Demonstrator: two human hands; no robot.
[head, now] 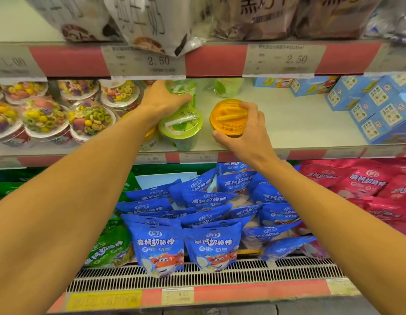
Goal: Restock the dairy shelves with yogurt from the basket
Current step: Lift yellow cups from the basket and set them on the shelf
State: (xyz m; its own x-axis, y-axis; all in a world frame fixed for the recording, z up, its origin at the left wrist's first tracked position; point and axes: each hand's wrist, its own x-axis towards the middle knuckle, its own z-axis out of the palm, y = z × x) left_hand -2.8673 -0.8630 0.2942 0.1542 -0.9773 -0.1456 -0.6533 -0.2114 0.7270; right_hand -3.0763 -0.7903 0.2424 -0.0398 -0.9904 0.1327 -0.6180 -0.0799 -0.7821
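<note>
Left hand [162,98]: centre of the frame, fingers curled round a green-lidded clear plastic yogurt cup [182,92] at the back of the white middle shelf [299,123].
Front green cup [180,128]: directly below that wrist; a dragged forearm could tip it.
Right hand [245,130]: right of centre, thumb and fingers clasping the orange-lidded round yogurt cup [228,118].
Risk: orange cup sits near the shelf lip; an early release could drop it.
</note>
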